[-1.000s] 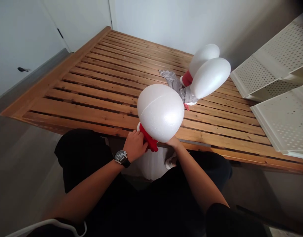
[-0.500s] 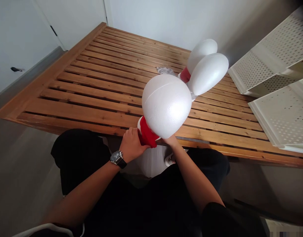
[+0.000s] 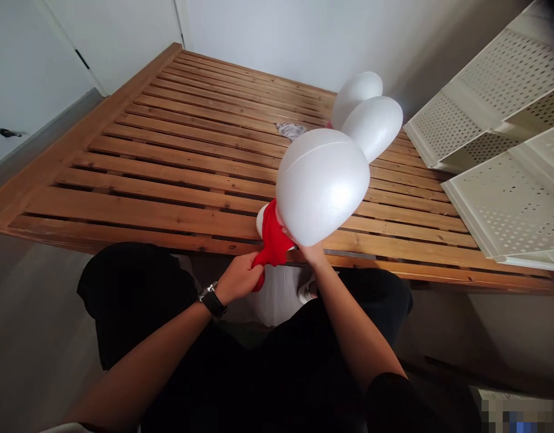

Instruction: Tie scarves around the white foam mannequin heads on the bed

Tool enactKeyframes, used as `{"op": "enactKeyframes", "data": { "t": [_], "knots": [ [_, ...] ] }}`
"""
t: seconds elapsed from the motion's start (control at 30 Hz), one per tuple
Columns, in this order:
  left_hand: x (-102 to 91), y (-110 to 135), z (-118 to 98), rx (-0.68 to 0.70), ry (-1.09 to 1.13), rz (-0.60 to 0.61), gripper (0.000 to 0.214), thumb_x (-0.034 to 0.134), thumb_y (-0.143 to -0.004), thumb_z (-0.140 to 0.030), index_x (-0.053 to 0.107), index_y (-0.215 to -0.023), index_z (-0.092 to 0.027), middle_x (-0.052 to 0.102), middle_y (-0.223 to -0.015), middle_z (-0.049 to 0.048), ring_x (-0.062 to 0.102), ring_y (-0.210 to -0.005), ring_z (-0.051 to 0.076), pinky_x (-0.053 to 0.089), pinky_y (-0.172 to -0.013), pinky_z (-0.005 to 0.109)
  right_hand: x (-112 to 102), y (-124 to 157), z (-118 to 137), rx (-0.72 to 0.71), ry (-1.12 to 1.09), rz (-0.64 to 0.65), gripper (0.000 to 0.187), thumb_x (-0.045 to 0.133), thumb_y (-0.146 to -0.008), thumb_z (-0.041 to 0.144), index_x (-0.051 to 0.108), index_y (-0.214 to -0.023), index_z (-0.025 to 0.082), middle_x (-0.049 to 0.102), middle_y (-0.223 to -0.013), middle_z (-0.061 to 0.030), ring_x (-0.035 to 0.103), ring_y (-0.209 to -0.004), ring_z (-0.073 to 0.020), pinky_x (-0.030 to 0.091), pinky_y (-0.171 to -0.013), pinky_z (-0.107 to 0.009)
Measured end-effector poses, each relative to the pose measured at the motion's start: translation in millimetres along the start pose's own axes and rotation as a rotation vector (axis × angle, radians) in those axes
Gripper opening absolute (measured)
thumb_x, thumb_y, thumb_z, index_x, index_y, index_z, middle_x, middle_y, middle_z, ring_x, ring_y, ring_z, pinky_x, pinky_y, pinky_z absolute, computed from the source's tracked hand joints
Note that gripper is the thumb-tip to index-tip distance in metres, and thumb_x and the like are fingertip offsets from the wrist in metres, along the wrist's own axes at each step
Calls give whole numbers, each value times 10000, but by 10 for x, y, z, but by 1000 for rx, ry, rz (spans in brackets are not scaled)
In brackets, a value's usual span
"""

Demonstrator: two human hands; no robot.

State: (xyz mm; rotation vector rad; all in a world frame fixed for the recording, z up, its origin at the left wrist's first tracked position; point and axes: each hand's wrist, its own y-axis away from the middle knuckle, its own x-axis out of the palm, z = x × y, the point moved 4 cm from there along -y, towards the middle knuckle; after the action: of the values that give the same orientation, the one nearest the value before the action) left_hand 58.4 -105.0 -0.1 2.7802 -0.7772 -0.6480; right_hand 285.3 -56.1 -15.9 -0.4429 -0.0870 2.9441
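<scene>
A large white foam egg-shaped form [image 3: 322, 184] stands at the near edge of a wooden slatted bed frame [image 3: 168, 156]. A red cloth [image 3: 273, 239] is wrapped around its narrow white base. My left hand [image 3: 239, 279], with a watch on the wrist, pinches the lower end of the red cloth and pulls it toward me. My right hand [image 3: 310, 251] reaches under the foam form and grips its base; its fingers are mostly hidden. Two more white foam forms [image 3: 369, 114] stand behind it on the slats.
A small grey crumpled piece [image 3: 289, 129] lies on the slats further back. White perforated metal shelving [image 3: 493, 150] leans at the right. A white door with a dark handle [image 3: 8, 133] is at the left. My black-clad legs and a white shoe [image 3: 307, 292] are below.
The foam form has shifted right and tilted. My left hand has drawn back toward me, stretching the red cloth off the base. The grey cloth seen earlier is mostly hidden.
</scene>
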Motion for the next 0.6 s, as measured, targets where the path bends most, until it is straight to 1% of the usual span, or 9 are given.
{"op": "enactKeyframes", "data": {
  "t": [0.07, 0.17, 0.23, 0.3, 0.37, 0.43, 0.5, 0.6],
  "knots": [
    [57, 91, -74, -9, 24, 64, 189, 437, -888, -224, 562, -747, -208, 657, -729, 8, 572, -676, 174, 375, -634, 309, 6, -40, -63, -25, -5, -21, 887, 843, -714, 678, 632, -1435, 205, 634, -1492, -129, 562, -1431, -314, 372, -1283, -518],
    [157, 309, -223, 1, -4, 43, 186, 439, -857, -188, 436, -672, -209, 553, -673, -2, 476, -644, 158, 294, -610, 326, 45, -52, -158, -67, 51, -40, 884, 806, -728, 711, 633, -1413, 181, 630, -1484, -171, 525, -1463, -337, 356, -1285, -534],
    [263, 490, -292, -36, -14, 58, 209, 445, -835, -175, 374, -642, -211, 493, -644, -3, 431, -623, 155, 268, -603, 343, 63, -41, -219, -92, 113, -62, 883, 791, -719, 735, 645, -1385, 173, 649, -1448, -188, 505, -1472, -355, 337, -1290, -545],
    [388, 677, -317, -97, -12, 111, 232, 457, -828, -177, 348, -626, -213, 447, -614, -6, 403, -594, 157, 261, -594, 358, 64, -34, -277, -99, 165, -82, 880, 769, -725, 742, 638, -1385, 174, 665, -1420, -189, 519, -1452, -366, 345, -1276, -572],
    [503, 853, -296, -155, -4, 180, 256, 465, -840, -193, 338, -620, -217, 421, -592, -7, 393, -567, 164, 269, -583, 372, 52, -38, -323, -94, 194, -89, 858, 753, -742, 724, 620, -1401, 191, 673, -1414, -171, 545, -1418, -365, 376, -1247, -591],
    [583, 1008, -234, -204, 11, 237, 260, 471, -849, -219, 340, -624, -223, 428, -588, -4, 399, -555, 176, 287, -576, 384, 35, -54, -345, -89, 205, -85, 816, 758, -749, 689, 611, -1409, 231, 677, -1419, -135, 554, -1406, -355, 399, -1232, -583],
    [616, 1145, -140, -238, 10, 259, 255, 478, -841, -245, 341, -627, -227, 464, -607, 4, 420, -567, 192, 313, -582, 397, 23, -78, -336, -96, 212, -72, 759, 771, -750, 651, 628, -1383, 258, 679, -1424, -106, 551, -1409, -351, 400, -1237, -572],
    [611, 1347, 60, -299, -60, 256, 221, 462, -836, -295, 367, -645, -238, 550, -680, 23, 507, -642, 234, 383, -640, 426, 27, -122, -282, -130, 229, -34, 608, 789, -758, 584, 707, -1248, 234, 701, -1392, -112, 556, -1403, -370, 377, -1263, -553]
  ]
}}
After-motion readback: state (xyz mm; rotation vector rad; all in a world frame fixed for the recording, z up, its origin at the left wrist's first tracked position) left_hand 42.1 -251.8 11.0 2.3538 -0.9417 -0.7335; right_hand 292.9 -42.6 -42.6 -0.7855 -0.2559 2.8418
